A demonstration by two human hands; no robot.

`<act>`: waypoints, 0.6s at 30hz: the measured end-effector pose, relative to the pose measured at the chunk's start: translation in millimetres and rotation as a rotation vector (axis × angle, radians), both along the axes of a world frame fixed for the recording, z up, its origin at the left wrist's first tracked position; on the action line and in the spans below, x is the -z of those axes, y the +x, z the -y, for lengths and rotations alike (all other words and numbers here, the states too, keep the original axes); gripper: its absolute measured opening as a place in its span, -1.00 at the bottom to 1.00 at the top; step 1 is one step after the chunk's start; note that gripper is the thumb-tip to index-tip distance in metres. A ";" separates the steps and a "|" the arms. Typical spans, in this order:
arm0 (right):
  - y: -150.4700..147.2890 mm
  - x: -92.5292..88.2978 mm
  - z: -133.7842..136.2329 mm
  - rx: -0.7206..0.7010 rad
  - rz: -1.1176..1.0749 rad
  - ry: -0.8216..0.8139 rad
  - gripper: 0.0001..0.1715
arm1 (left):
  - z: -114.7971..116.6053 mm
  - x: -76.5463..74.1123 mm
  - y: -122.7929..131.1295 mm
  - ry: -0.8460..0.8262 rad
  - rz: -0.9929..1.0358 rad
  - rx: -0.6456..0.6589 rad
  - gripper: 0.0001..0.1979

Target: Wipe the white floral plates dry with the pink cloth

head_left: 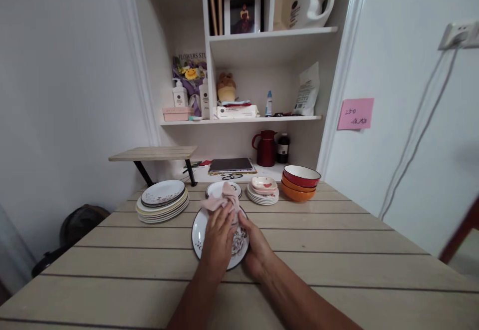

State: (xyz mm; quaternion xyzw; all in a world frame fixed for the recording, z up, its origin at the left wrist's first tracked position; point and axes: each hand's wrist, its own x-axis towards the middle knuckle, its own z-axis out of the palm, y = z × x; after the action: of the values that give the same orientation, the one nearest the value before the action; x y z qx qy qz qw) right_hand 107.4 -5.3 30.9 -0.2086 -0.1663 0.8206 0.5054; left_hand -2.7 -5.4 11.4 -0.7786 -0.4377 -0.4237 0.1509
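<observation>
A white plate [200,232] with a dark rim and a floral pattern is in front of me over the wooden table, tilted slightly. My left hand [218,237] presses a pale pink cloth [226,195] against the plate's upper face, fingers bunched on the fabric. At the plate's right edge, my right hand [260,250] grips the rim, thumb on top and the other fingers behind or under it. Part of the plate's face is hidden by the left hand and cloth. Just behind it lies a small stack of dark-rimmed plates [213,188].
Stacked plates [162,212] stand at left beside a small raised wooden stand [153,154]. Small dishes on plates [262,197] and red and orange bowls [299,190] stand back right. Behind are a closed laptop [231,165], glasses [232,176] and a red jug [266,148].
</observation>
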 end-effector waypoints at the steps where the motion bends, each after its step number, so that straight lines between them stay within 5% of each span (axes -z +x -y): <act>1: 3.2 -2.1 -1.6 -0.008 -0.024 -0.018 -0.60 | 0.6 -0.5 1.6 -0.014 -0.024 0.053 -0.60; 7: 32.6 -19.1 -14.8 0.004 -0.079 0.020 -0.39 | 6.2 -2.6 15.5 -0.047 -0.099 0.275 -0.68; 18: 32.4 -12.1 -19.3 0.036 -0.050 0.057 -0.51 | 10.6 -4.8 7.7 -0.150 0.104 0.072 -0.82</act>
State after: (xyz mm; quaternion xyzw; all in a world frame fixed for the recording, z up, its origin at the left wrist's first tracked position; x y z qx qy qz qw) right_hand 139.8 14.0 43.0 -0.1766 -0.1730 0.8114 0.5296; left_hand 5.0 -15.9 16.2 -0.7798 -0.4471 -0.4349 0.0537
